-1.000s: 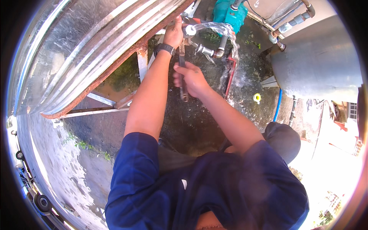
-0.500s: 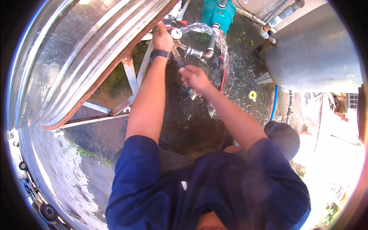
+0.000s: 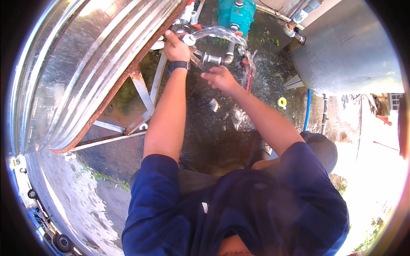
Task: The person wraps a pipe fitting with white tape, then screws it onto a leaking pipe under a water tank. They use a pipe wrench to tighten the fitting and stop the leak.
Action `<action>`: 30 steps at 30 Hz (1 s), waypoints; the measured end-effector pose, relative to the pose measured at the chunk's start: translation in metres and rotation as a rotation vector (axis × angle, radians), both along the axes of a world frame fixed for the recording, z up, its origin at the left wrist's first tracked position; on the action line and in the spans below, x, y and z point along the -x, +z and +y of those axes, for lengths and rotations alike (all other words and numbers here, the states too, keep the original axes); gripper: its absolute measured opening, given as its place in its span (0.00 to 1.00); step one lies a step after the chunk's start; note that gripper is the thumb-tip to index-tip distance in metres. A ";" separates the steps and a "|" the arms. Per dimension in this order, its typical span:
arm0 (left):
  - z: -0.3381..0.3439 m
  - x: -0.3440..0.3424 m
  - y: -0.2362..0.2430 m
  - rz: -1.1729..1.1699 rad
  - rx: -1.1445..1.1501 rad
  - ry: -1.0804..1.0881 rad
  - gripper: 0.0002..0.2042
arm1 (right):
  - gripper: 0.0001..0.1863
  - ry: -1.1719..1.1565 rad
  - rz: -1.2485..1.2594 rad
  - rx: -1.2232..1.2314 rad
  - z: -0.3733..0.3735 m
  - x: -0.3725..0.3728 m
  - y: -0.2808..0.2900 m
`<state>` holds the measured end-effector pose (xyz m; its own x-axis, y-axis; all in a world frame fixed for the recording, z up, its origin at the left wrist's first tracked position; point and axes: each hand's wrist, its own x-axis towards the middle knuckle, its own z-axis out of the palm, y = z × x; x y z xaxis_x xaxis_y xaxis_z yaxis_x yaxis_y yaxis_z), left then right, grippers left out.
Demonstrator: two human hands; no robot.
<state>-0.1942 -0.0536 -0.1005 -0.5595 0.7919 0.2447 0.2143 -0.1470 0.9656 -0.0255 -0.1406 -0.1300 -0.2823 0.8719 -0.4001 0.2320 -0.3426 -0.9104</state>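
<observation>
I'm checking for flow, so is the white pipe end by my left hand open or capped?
Open: water arcs out of the white pipe end and falls.

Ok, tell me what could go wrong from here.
The wrench in the right hand could slip, perhaps knocking the left hand against the nearby rusty edge. Water gushing from the white pipe end might splash the teal pump close by. The wet ground could make footing slippery.
</observation>
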 end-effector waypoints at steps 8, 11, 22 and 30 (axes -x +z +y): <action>0.003 -0.001 0.002 -0.027 0.060 0.002 0.45 | 0.19 0.029 -0.111 -0.116 -0.006 -0.011 -0.020; 0.013 0.019 0.001 0.053 0.224 -0.128 0.43 | 0.12 -0.034 0.285 0.231 -0.039 0.014 0.002; 0.045 0.045 -0.004 0.196 0.330 -0.346 0.40 | 0.12 -0.107 0.642 0.411 -0.073 0.071 0.024; 0.033 0.026 -0.042 0.177 0.235 -0.041 0.33 | 0.26 0.085 -0.456 -0.382 0.010 -0.025 -0.009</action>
<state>-0.2200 -0.0206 -0.1427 -0.4905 0.8596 0.1429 0.3810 0.0641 0.9223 -0.0001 -0.1308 -0.1388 -0.2309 0.9598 -0.1599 0.6408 0.0263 -0.7673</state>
